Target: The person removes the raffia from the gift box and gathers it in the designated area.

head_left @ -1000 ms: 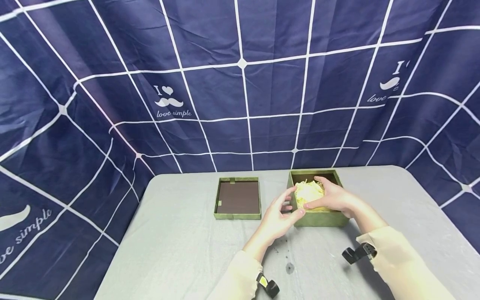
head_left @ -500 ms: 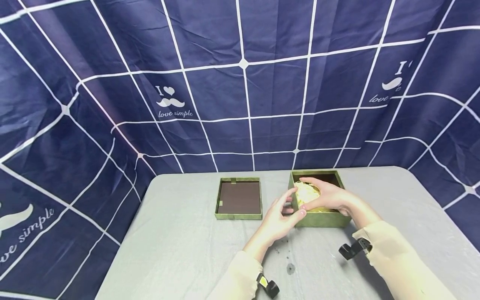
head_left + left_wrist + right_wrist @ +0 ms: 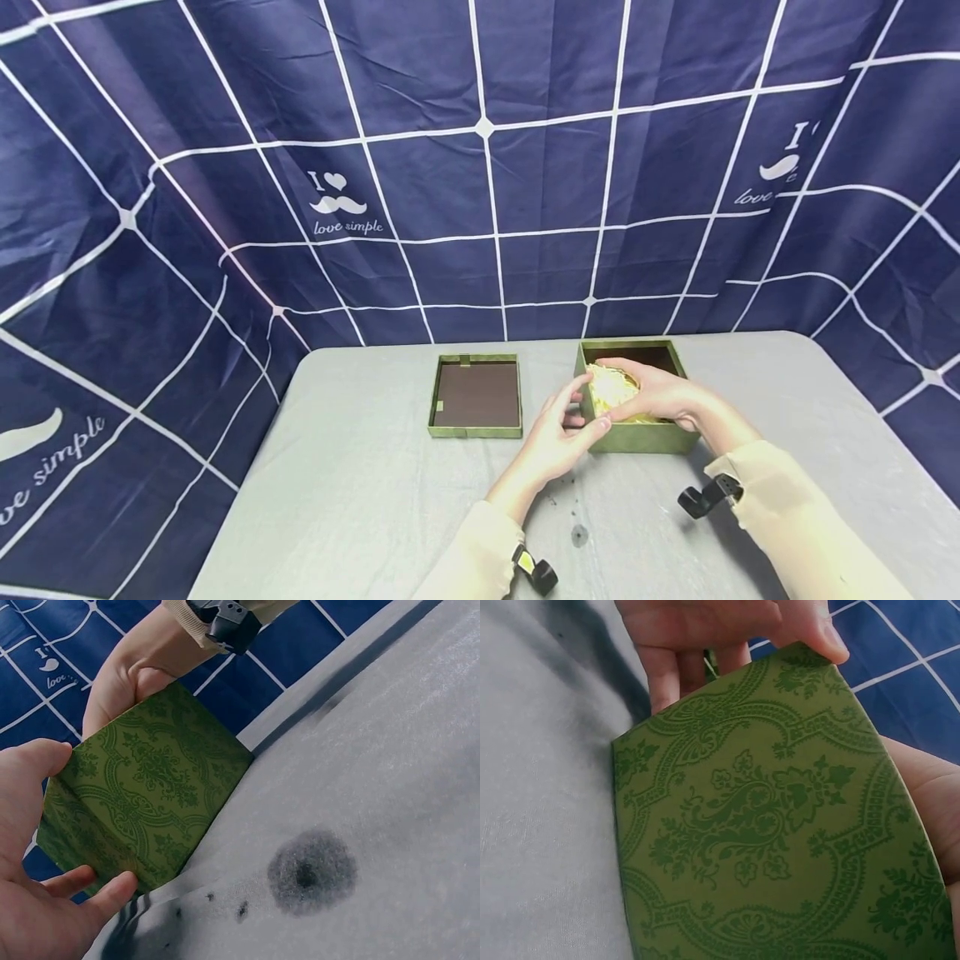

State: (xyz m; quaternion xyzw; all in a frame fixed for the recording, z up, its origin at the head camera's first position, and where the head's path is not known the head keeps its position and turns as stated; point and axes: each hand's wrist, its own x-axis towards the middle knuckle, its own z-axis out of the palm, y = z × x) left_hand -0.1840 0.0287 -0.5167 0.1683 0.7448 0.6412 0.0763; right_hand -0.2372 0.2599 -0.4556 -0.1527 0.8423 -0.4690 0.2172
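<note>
A green patterned box (image 3: 645,439) without its cover stands at the right back of the table, with yellow shredded paper (image 3: 611,387) bunched toward its left side. My left hand (image 3: 550,439) grips the box's near left corner, its thumb at the top edge and fingers along the left wall. My right hand (image 3: 663,395) reaches over the right side into the box, thumb and fingers curved around the shredded paper. Green walls hide the right fingertips in both wrist views; only the wrist and part of the palm show there.
A shallow green box lid (image 3: 478,398) with a dark brown inside lies upturned left of the box. The grey table cloth (image 3: 352,483) has a dark round stain (image 3: 311,871) near me. A blue gridded curtain (image 3: 420,183) hangs behind the table and at its sides.
Inside the box, my right hand's fingers have shifted left over the shredded paper, covering more of it. My left hand has stayed at the box corner. Box and lid stand where they were.
</note>
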